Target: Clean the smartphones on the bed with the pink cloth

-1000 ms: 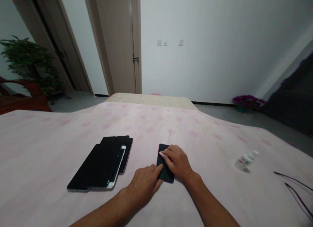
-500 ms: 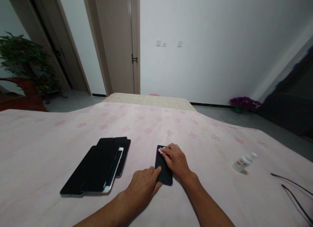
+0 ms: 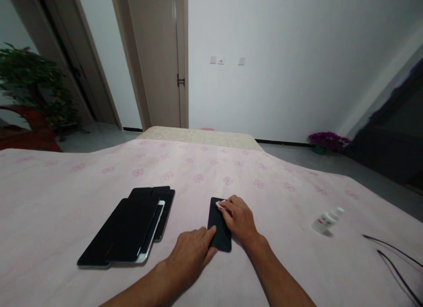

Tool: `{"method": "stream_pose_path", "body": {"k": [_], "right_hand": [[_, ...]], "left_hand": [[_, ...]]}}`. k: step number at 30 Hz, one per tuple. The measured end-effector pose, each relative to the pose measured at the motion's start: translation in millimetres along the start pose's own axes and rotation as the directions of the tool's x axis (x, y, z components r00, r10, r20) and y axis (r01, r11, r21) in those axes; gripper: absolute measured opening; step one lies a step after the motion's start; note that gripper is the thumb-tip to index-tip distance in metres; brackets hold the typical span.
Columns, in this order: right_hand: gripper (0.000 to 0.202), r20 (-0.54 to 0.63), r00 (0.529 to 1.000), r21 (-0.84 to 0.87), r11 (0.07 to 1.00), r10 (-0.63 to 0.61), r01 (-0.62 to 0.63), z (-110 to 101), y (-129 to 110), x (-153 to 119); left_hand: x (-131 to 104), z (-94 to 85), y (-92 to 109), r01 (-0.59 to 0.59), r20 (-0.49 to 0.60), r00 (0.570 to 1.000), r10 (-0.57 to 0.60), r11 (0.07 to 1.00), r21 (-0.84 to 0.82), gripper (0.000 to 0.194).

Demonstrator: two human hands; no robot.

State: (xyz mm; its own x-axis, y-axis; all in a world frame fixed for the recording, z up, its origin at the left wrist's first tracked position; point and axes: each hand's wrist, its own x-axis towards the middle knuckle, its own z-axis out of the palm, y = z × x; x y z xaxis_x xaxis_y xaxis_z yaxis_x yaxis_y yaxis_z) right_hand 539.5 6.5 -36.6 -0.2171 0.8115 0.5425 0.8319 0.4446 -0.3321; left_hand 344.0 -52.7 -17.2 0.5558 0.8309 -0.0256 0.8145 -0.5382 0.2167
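The right hand (image 3: 240, 216) had its fingertips pinched together on a small pale wad (image 3: 219, 205), pressed against the dark phone (image 3: 218, 236) near its far end. The left hand (image 3: 193, 249) was closed on the phone's near left edge, thumb on the face and a finger low at the side. The phone lay flat on the pink cloth (image 3: 264, 271), between the hands.

With one thumb anchoring a near edge and the rub at the far end, a hard sideways push could have pivoted the phone or rucked up the cloth. The wad looked small, so a slipping pinch could have let a nail scrape the face.

To the left, more phones (image 3: 132, 227) were piled unevenly, one with a white edge; a knock from the left forearm could have slid the upper ones off. Well to the right were a white bottle (image 3: 325, 222) and dark cables (image 3: 391, 245).
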Motion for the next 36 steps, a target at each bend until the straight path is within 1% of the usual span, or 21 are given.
{"method": "stream_pose_path", "body": {"k": [3, 5, 7, 10, 12, 13, 16, 18, 20, 22, 26, 28, 30, 34, 36], "right_hand": [[0.015, 0.076, 0.991, 0.104, 0.989, -0.111, 0.103, -2.5, -8.3, -2.4], [0.016, 0.081, 0.989, 0.123, 0.986, -0.126, 0.115, -3.2, -9.0, -2.8], [0.017, 0.044, 0.996, 0.084, 0.994, -0.074, 0.07, -2.2, -4.6, -1.6], [0.018, -0.046, 0.998, -0.016, 0.999, 0.043, -0.044, 1.2, 5.7, 1.6], [0.018, -0.076, 0.994, -0.051, 0.995, 0.081, -0.085, 2.9, 9.2, 3.1], [0.017, -0.075, 0.994, -0.048, 0.996, 0.077, -0.081, 3.1, 8.9, 3.3], [0.016, -0.01, 1.0, 0.033, 0.999, -0.007, 0.008, 1.0, 0.7, 1.6], [0.016, 0.042, 0.996, 0.104, 0.991, -0.084, 0.079, -1.3, -6.0, -0.4], [0.016, 0.072, 0.989, 0.133, 0.984, -0.127, 0.117, -2.6, -9.0, -1.7], [0.016, 0.057, 0.993, 0.101, 0.99, -0.104, 0.098, -2.1, -6.5, -1.3], [0.017, -0.057, 0.998, -0.039, 0.999, 0.029, -0.031, 2.8, 6.5, 3.8], [0.017, -0.074, 0.996, -0.062, 0.997, 0.05, -0.055, 4.8, 9.0, 5.7], [0.016, -0.049, 0.998, -0.037, 0.999, 0.031, -0.033, 5.1, 5.5, 5.6], [0.017, 0.033, 0.997, 0.083, 0.994, -0.072, 0.07, 2.0, -9.4, -0.3], [0.017, 0.047, 0.995, 0.113, 0.99, -0.086, 0.081, 0.3, -12.2, -3.3]], "left_hand": [[-0.1, -0.2, -0.5, -0.002, -0.005, 1.0, 0.002, 1.0, 0.003, 0.042], [-0.1, -0.5, -0.8, -0.002, 0.002, 1.0, 0.002, 1.0, 0.005, 0.042], [-0.2, -0.7, -1.2, 0.0, 0.007, 1.0, 0.0, 1.0, 0.006, 0.043], [-0.7, -0.6, -1.4, 0.0, 0.002, 1.0, 0.0, 1.0, -0.003, 0.044], [-1.0, -0.7, -1.2, 0.001, 0.003, 1.0, -0.001, 1.0, -0.01, 0.045], [-1.0, -0.8, -1.1, 0.001, 0.008, 1.0, -0.001, 1.0, -0.012, 0.045], [-0.9, -1.4, -1.2, 0.005, 0.012, 1.0, -0.005, 1.0, -0.019, 0.044], [-0.8, -1.9, -1.5, 0.008, 0.01, 1.0, -0.007, 1.0, -0.026, 0.043], [-1.0, -2.2, -1.6, 0.006, 0.009, 1.0, -0.005, 0.999, -0.034, 0.043], [-1.4, -1.9, -1.5, 0.003, 0.006, 1.0, -0.003, 0.999, -0.038, 0.044], [-1.5, 1.2, -1.5, -0.005, -0.015, 1.0, 0.005, 0.999, -0.034, 0.045], [-0.8, 2.9, -1.9, -0.006, -0.018, 1.0, 0.005, 0.999, -0.034, 0.046], [0.0, 3.4, -2.3, -0.002, -0.016, 1.0, 0.001, 0.999, -0.037, 0.045], [0.6, 0.7, -2.2, -0.006, -0.016, 1.0, 0.005, 0.999, -0.054, 0.04], [0.2, -0.4, -2.3, -0.009, -0.021, 1.0, 0.008, 0.998, -0.058, 0.04]]}}
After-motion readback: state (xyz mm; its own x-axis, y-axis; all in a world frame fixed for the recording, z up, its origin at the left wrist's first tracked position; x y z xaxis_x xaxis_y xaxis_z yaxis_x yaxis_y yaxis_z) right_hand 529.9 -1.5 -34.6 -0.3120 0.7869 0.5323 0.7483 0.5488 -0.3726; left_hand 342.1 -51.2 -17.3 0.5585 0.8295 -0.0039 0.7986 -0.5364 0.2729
